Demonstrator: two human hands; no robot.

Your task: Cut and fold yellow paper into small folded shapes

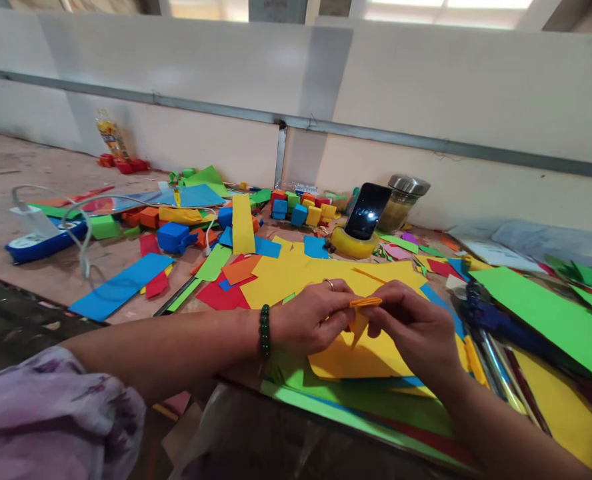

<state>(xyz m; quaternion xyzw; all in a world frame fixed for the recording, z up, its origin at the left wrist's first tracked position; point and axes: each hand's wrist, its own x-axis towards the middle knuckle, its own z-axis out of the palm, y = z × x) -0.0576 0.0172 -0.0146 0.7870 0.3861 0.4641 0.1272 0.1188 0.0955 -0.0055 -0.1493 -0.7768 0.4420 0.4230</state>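
Note:
My left hand (321, 317), with a ring and a green bead bracelet (265, 331), pinches one end of a folded piece of yellow-orange foam sheet or paper (365, 303). The fingers of my right hand (413, 327) close on its other end. The piece is folded in layers along the top, and a pointed flap hangs below it. Both hands are above a yellow sheet (356, 360), which lies over green and blue sheets (321, 400) at the table's front edge.
A phone (369, 210) leans on a yellow ring-shaped stand beside a lidded jar (401, 200). Small coloured blocks (301, 212) stand behind the scraps. At left lie a white-and-blue power strip (46, 237) and cable; at right, a dark blue tool (496, 320), pens and green sheets (551, 313).

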